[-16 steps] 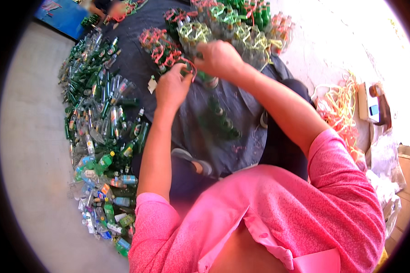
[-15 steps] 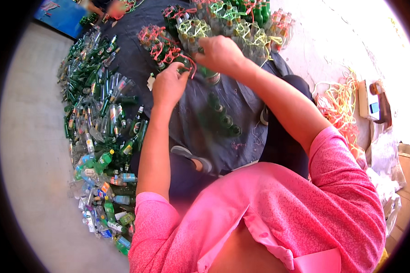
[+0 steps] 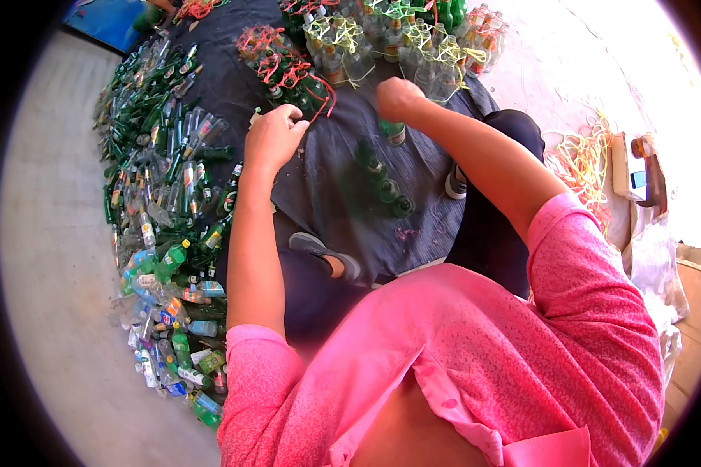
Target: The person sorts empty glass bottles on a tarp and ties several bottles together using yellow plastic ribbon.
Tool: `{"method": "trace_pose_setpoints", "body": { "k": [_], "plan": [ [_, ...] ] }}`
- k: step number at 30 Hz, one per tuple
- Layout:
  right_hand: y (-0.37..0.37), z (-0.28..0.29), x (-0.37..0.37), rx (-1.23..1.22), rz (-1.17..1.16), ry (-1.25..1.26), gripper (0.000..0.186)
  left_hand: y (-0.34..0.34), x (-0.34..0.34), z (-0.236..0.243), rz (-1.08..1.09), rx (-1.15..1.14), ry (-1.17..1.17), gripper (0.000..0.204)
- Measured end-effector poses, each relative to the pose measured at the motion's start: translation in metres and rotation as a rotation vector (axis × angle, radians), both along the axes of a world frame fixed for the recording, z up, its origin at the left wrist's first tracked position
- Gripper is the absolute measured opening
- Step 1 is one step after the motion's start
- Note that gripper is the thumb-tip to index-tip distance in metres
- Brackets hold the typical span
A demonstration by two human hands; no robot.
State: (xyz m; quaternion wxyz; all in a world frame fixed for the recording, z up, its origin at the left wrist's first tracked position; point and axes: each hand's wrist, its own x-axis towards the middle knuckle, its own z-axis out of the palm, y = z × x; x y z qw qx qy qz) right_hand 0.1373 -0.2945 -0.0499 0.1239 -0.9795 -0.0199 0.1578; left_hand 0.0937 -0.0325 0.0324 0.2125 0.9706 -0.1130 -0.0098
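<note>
My right hand is closed round the upper part of a green glass bottle, whose lower end shows below the fist. My left hand has curled fingers with the thumb apart, and nothing shows in it. Just beyond it stands a bundle of green and clear bottles, their necks laced with red string. A short row of green bottles stands nearer to me on the dark sheet.
Several string-tied bottle bundles stand at the far side. Loose glass and plastic bottles lie heaped along the left. Tangled yellow and orange string lies at right, beside a box. My shoes rest on the sheet.
My right hand has moved right and slightly nearer with the green bottle, away from the red-laced bundle. My left hand has drawn back a little to the left.
</note>
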Motion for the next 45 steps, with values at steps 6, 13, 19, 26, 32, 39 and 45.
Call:
{"method": "trace_pose_setpoints", "body": {
  "k": [6, 13, 19, 26, 32, 39, 45],
  "plan": [
    [0.013, -0.05, -0.017, 0.007, 0.005, 0.132, 0.028, 0.009, -0.001, -0.003, -0.027, -0.023, 0.024, 0.026],
    [0.015, -0.103, -0.022, 0.004, 0.069, 0.107, 0.025, 0.013, -0.005, 0.005, -0.043, -0.031, 0.041, 0.028],
    [0.016, -0.135, -0.029, 0.025, 0.081, 0.069, 0.028, 0.016, -0.003, 0.006, -0.061, -0.021, 0.058, 0.03],
    [0.002, -0.146, -0.02, 0.042, 0.188, 0.058, 0.028, 0.018, -0.002, 0.006, -0.071, 0.056, 0.164, 0.029],
    [0.003, -0.137, -0.026, 0.054, 0.261, 0.01, 0.024, 0.029, -0.01, 0.003, -0.095, 0.002, 0.152, 0.033],
    [0.006, -0.131, -0.029, 0.079, 0.289, 0.004, 0.028, 0.04, -0.01, -0.002, -0.094, -0.01, 0.148, 0.032],
    [-0.001, -0.151, -0.029, 0.124, 0.308, -0.063, 0.03, 0.036, -0.008, 0.002, -0.111, -0.012, 0.165, 0.031]
  ]
}}
